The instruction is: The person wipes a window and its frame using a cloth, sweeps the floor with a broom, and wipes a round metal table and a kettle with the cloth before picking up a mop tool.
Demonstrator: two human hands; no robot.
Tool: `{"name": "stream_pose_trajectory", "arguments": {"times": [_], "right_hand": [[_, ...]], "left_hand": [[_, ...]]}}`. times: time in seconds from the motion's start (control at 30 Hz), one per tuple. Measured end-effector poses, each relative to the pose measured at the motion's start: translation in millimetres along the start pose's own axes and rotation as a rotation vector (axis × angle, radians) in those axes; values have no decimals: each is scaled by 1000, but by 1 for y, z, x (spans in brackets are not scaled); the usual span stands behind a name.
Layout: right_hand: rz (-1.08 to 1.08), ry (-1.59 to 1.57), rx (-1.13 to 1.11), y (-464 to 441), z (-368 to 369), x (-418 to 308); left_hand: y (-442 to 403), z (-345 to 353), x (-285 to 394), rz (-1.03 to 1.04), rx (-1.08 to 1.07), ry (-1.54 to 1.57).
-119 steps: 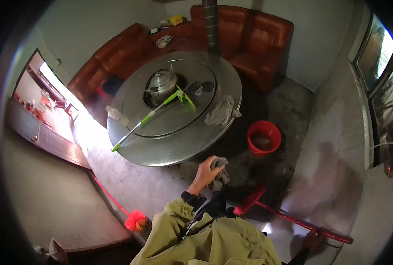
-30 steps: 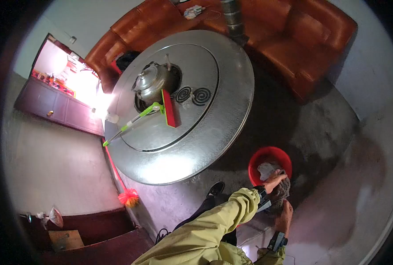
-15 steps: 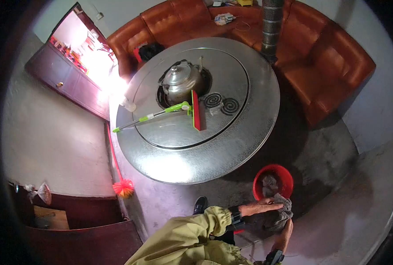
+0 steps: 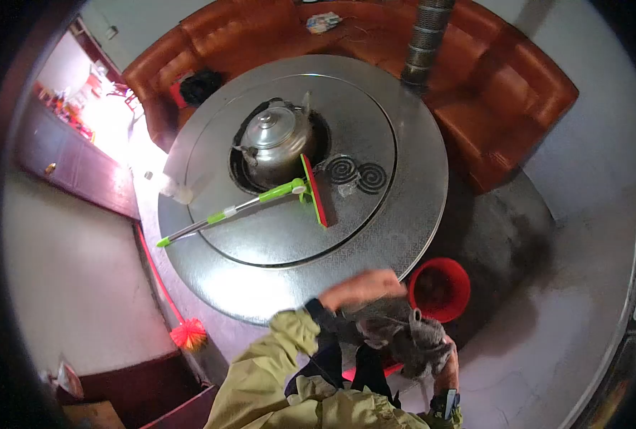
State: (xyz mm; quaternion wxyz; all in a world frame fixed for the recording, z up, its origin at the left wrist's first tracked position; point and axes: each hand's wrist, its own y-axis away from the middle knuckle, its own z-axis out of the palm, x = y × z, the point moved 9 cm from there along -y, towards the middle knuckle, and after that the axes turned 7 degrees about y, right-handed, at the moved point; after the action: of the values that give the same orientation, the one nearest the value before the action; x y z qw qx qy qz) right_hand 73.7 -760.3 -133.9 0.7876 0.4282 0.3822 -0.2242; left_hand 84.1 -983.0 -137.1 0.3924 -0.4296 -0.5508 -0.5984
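Observation:
A bunched wet-looking grey cloth (image 4: 414, 347) hangs in front of my body, gripped by my right hand (image 4: 447, 368) at its lower right side. My left hand (image 4: 361, 289) is off the cloth, just above and left of it, near the table's edge. Motion smears its fingers, so their shape is unclear. Right beside the cloth, a red bucket (image 4: 457, 289) on the floor holds dark, murky contents.
A round metal stove table (image 4: 275, 247) bears a large kettle (image 4: 271, 136), two dark coils (image 4: 357, 171) and a green-handled squeegee (image 4: 264, 196). A flue pipe (image 4: 427, 43) rises behind it. Brown sofas (image 4: 497, 93) curve around the back. A red-handled brush (image 4: 188, 334) leans at left.
My left hand has left the cloth and moved up and left. The cloth has come away from the bucket toward my body in my right hand. Grey cloth no longer shows inside the bucket.

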Motion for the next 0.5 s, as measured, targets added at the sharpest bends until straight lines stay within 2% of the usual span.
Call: {"name": "stream_pose_trajectory", "arguments": {"times": [0.03, 0.07, 0.1, 0.13, 0.2, 0.27, 0.3, 0.37, 0.4, 0.47, 0.5], "right_hand": [[7, -7, 3, 5, 4, 3], [67, -18, -15, 9, -9, 25], [123, -59, 23, 16, -23, 51], [161, -32, 48, 26, -20, 54], [239, -5, 110, 49, -8, 58], [248, -88, 192, 62, 9, 58], [245, -96, 204, 66, 5, 64], [255, -137, 274, 78, -13, 86], [229, -73, 357, 83, -2, 68], [225, -139, 384, 87, -32, 101], [224, -201, 399, 90, -48, 120]], "left_hand": [[-8, -53, -3, 116, 221, -113], [-11, -104, -5, -89, 468, -196], [-27, -145, 2, 175, 570, -494], [-26, -164, 19, 448, 830, -1038], [-33, -249, 4, 158, 1001, -266], [-48, -275, 15, 210, 992, -620], [-56, -289, 17, 215, 978, -620], [-83, -312, 2, -60, 824, -819], [-90, -323, -1, -54, 809, -820], [-113, -327, -22, -156, 551, -866], [-116, -325, -19, -158, 540, -867]]}}
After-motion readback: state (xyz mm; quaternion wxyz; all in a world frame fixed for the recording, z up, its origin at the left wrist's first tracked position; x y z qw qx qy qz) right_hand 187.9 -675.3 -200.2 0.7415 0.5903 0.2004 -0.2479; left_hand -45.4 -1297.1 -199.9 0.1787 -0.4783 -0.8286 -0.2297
